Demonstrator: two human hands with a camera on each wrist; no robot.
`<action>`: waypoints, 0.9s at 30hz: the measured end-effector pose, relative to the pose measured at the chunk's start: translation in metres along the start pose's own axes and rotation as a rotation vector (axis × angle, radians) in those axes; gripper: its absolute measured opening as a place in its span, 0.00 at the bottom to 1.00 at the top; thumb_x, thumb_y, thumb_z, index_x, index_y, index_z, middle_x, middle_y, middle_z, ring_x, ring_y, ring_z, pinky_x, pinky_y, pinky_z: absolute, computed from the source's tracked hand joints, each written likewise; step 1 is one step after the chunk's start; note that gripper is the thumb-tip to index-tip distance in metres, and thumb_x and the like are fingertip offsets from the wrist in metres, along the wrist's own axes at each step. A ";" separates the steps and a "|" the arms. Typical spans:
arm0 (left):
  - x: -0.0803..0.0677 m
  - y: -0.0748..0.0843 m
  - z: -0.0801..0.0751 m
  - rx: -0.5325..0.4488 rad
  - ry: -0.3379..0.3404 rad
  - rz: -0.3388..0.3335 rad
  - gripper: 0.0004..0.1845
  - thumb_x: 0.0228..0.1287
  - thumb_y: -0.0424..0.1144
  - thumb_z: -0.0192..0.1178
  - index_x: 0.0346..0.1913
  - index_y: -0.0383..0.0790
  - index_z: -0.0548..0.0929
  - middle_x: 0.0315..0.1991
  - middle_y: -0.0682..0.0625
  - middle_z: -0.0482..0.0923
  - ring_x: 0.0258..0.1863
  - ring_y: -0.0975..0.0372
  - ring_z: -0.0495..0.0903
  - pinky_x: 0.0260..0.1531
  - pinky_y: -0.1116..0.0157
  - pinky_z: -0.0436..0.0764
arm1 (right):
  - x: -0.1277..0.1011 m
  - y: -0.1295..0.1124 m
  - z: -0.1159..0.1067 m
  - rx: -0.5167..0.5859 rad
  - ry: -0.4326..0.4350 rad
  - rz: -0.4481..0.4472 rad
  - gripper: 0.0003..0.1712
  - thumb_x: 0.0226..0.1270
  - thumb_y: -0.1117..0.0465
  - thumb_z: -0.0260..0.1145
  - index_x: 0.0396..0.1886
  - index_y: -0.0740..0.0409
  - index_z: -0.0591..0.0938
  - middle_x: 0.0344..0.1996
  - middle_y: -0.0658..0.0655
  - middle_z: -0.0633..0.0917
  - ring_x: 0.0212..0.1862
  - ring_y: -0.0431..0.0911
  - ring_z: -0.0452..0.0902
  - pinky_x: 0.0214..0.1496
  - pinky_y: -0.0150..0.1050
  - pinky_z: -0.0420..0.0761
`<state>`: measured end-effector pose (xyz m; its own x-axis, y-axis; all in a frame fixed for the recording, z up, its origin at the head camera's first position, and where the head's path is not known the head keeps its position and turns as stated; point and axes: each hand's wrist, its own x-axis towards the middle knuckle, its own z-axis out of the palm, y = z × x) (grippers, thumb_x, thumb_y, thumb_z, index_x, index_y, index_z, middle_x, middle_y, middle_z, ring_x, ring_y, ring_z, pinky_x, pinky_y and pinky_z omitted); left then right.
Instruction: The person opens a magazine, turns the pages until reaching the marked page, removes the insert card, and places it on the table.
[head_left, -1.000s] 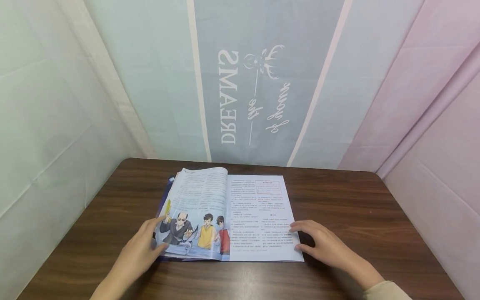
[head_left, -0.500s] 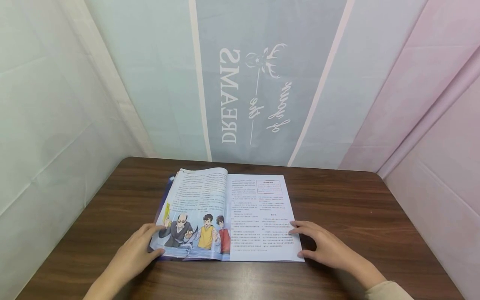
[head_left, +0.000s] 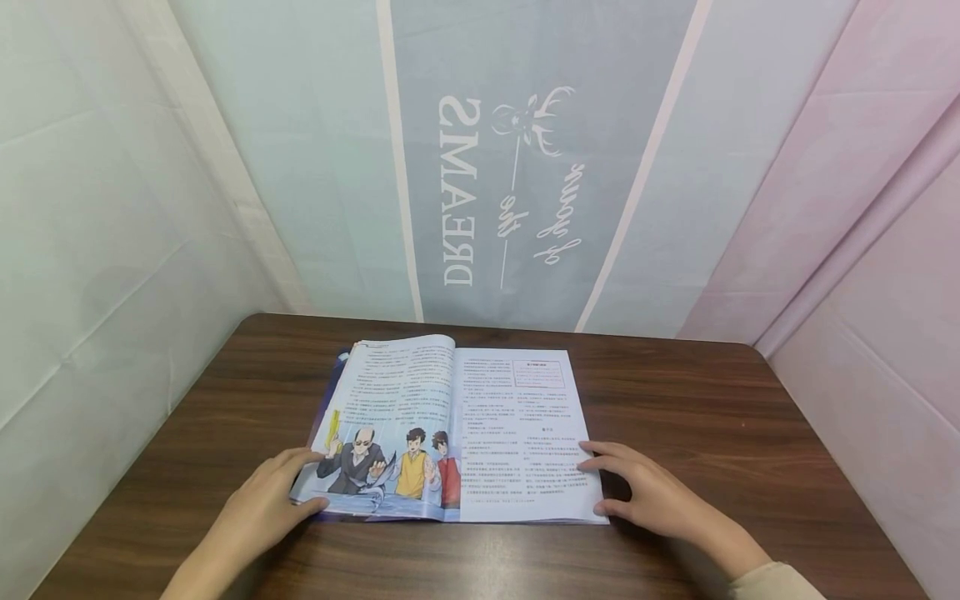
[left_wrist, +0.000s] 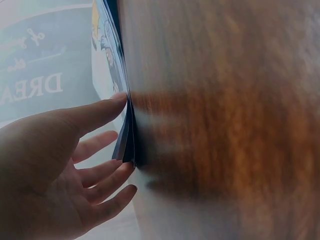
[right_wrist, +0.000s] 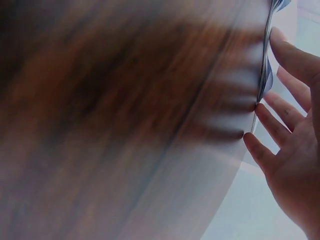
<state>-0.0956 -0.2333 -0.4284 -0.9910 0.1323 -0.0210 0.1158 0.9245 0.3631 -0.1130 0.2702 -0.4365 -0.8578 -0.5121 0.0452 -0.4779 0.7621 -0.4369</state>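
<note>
A magazine (head_left: pixel 517 433) lies spread flat on the dark wooden table, a text page on the right. Its left page (head_left: pixel 397 400) bows up near the spine and carries a drawing of several figures. My left hand (head_left: pixel 262 500) rests at the lower left edge, thumb on the page and fingers along the side. In the left wrist view, the left hand's thumb (left_wrist: pixel 107 107) touches the fanned page edges. At the lower right edge, my right hand (head_left: pixel 648 487) touches the page with its fingertips and thumb. The right wrist view shows the right hand (right_wrist: pixel 295 145) with extended fingers against the page edges.
The wooden table (head_left: pixel 675 400) extends around the magazine. Behind it hangs a grey-green cloth (head_left: pixel 517 208) with mirrored lettering and a deer head. Pale cloth walls (head_left: pixel 112 250) close in both sides. A dark blue cover edge shows beneath the left pages.
The left page has settled outward to the left and bows less. My left hand has shifted slightly left with it. My right hand has stayed nearly in place, its thumb slightly lower.
</note>
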 end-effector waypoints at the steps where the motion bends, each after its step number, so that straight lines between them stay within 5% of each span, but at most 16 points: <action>1: 0.000 0.000 0.000 0.001 -0.002 0.000 0.32 0.49 0.45 0.77 0.57 0.36 0.81 0.59 0.33 0.75 0.58 0.36 0.73 0.49 0.35 0.74 | 0.000 0.000 0.000 0.001 0.000 0.002 0.27 0.52 0.56 0.80 0.54 0.45 0.84 0.65 0.52 0.76 0.65 0.54 0.71 0.61 0.57 0.74; 15: 0.000 0.001 -0.001 0.006 -0.034 -0.018 0.32 0.51 0.46 0.76 0.58 0.37 0.80 0.61 0.33 0.73 0.59 0.36 0.71 0.49 0.34 0.74 | 0.006 -0.002 -0.004 -0.013 0.000 -0.009 0.21 0.56 0.54 0.77 0.50 0.46 0.85 0.63 0.53 0.78 0.65 0.55 0.72 0.62 0.59 0.73; 27: -0.001 0.012 -0.002 0.023 0.027 0.046 0.28 0.51 0.44 0.76 0.56 0.41 0.82 0.61 0.34 0.74 0.58 0.38 0.73 0.47 0.35 0.76 | 0.013 -0.003 -0.007 -0.018 0.091 -0.079 0.18 0.56 0.57 0.77 0.47 0.48 0.85 0.58 0.53 0.81 0.62 0.54 0.74 0.61 0.56 0.75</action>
<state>-0.0932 -0.2231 -0.4225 -0.9860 0.1654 0.0207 0.1624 0.9256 0.3420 -0.1235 0.2639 -0.4285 -0.8307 -0.5331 0.1607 -0.5471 0.7281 -0.4130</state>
